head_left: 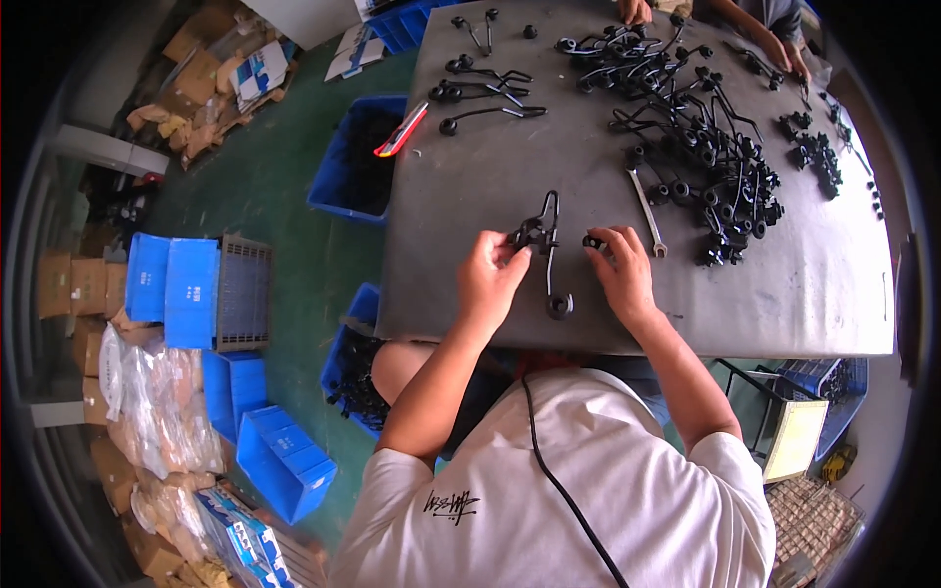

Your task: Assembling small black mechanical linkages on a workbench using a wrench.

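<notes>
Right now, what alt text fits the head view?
A person's left hand holds a bent black metal part on a grey table while the right hand pinches a small black piece. A wrench and a pile of similar parts lie beyond.

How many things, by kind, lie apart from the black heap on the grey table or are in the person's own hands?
Spanner: 1
Red and white utility knife: 1
Bent black wire part, in left hand: 1
Small black piece, at right hand: 1
Total: 4
</notes>
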{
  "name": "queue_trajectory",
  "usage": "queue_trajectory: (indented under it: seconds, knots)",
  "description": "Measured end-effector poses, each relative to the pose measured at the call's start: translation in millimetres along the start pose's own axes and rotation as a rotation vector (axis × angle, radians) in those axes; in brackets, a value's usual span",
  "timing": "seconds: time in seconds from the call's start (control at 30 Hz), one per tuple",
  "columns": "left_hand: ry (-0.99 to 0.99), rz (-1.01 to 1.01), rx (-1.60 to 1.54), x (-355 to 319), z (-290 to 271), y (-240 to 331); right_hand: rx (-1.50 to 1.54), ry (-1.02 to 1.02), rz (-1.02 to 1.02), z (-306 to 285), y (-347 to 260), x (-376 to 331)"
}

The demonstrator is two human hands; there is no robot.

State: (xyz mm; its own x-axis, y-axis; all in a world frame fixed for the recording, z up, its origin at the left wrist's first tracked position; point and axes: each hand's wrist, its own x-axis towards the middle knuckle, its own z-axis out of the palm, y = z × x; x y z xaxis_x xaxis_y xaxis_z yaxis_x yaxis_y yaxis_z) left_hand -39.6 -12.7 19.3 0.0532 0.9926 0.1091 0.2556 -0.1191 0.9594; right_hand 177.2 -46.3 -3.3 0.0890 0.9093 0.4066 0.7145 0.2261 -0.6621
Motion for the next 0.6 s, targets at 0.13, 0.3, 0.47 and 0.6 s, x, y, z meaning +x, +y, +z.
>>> queue_trajectory:
  seconds: [0.13,0.3,0.47,0.6]
  knots:
    - [-0.103,-0.248,-0.349,-1.4,-1.9,-6.8,0.412,-0.02,0.266,-2.0,-17.3,-2.1]
    - [-0.129,-0.267,-0.422,-4.9,7.4,-4.7,0.558,0.059,0.166,2.9,-36.5,0.4]
    - [-0.148,-0.288,-0.461,-8.3,11.6,-2.6,0.497,-0.011,0.128,1.8,-53.3,9.4]
    - [-0.182,-0.341,-0.457,-10.1,11.3,-9.1,0.401,-0.005,0.011,0.6,-53.1,11.4]
